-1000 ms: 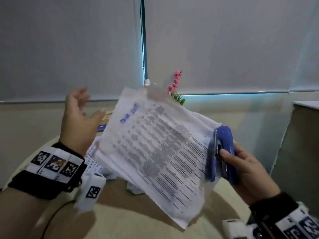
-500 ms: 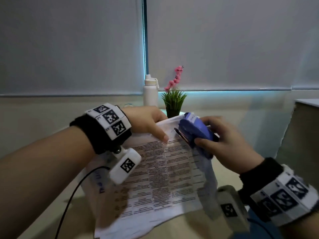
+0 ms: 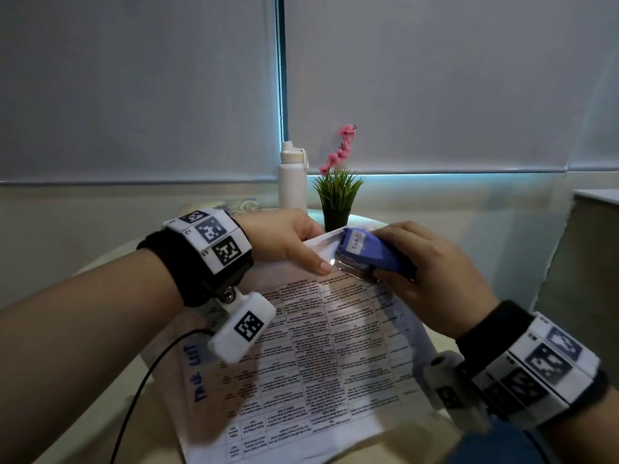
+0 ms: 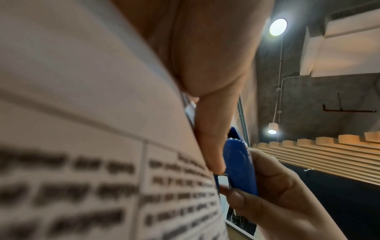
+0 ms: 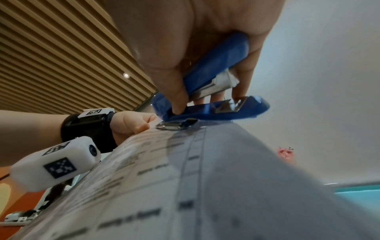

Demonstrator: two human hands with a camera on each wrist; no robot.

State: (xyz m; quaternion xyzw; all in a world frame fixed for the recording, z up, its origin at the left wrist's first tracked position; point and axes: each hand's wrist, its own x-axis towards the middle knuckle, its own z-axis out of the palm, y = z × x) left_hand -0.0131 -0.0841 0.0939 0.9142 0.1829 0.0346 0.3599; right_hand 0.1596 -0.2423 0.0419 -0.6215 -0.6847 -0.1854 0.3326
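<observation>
A stack of printed sheets (image 3: 318, 356) lies slanted over a round beige table (image 3: 110, 262). My left hand (image 3: 301, 249) pinches its far edge, thumb on top. My right hand (image 3: 412, 262) grips a blue stapler (image 3: 368, 252), whose front end sits at that same edge right beside the left thumb. In the right wrist view the stapler (image 5: 211, 91) gapes, its base against the sheets (image 5: 185, 178) near the left hand (image 5: 133, 125). The left wrist view shows the sheets (image 4: 82, 113) close up, with the stapler (image 4: 240, 168) just past the thumb. Whether paper lies between the stapler's halves is unclear.
A white bottle (image 3: 292, 182) and a small potted plant with pink flowers (image 3: 336, 195) stand at the table's far edge, just beyond the hands. A pale cabinet (image 3: 586, 256) stands to the right. A black cable (image 3: 140, 390) runs from the left wrist.
One second ago the sheets hung in the air from the stapler and my left hand was free. The left hand has since taken the far edge and the sheets came down over the table.
</observation>
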